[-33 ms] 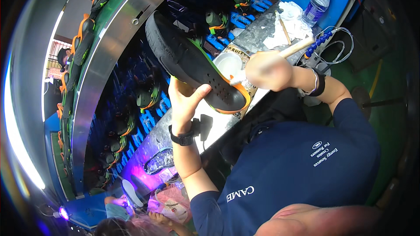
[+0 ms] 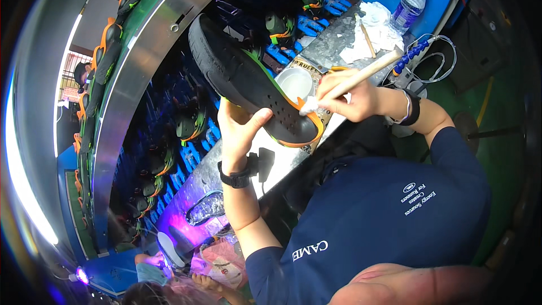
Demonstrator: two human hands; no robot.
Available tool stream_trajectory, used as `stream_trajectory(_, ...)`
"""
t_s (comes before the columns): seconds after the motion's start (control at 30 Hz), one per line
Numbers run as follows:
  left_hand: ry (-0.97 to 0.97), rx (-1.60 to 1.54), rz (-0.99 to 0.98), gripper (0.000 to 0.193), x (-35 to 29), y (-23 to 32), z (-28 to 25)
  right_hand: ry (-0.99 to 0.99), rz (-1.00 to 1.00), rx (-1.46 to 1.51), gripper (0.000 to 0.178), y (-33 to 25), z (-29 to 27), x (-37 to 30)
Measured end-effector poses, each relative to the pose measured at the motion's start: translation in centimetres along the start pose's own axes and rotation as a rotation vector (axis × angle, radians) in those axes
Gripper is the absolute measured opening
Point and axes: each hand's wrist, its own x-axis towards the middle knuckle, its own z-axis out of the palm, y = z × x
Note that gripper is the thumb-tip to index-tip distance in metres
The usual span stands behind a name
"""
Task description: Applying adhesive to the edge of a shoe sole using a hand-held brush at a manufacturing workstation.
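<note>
My left hand (image 2: 240, 130) grips a black shoe (image 2: 240, 79) with green and orange edging, its thumb pressed against the side. The shoe is tilted, its underside with rows of small holes turned up toward me. In my right hand (image 2: 353, 96) is a brush (image 2: 361, 76) with a pale wooden handle, the fingers closed around its lower part. The white bristle tip rests at the orange edge near the shoe's lower right end; whether it touches is hard to tell. Just behind the brush tip, a white bowl (image 2: 296, 82) stands on the bench.
White crumpled paper (image 2: 372, 22), a thin wooden stick (image 2: 367, 38) and a plastic bottle (image 2: 409, 8) lie or stand at the back right. Shoes on blue holders (image 2: 280, 28) line the dark machine. A shoe sole (image 2: 206, 208) lies lower left. Another person's hand (image 2: 209, 283) shows below.
My right hand has gone from a motion blur to a sharp outline, and the brush handle has tipped a little lower toward me. The shoe and my left hand have scarcely moved.
</note>
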Motion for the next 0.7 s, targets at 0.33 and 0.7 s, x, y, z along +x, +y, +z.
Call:
stream_trajectory(0.33,-0.072,-0.059,-0.132,0.057,-0.8,-0.4,1.0,0.113,-0.204,-0.169,0.008,0.5,-0.1,2.1)
stream_trajectory(0.7,-0.167,-0.077,-0.289,0.06,-1.6,-0.2,1.9,0.248,-0.395,-0.313,0.005,0.7,-1.7,4.9)
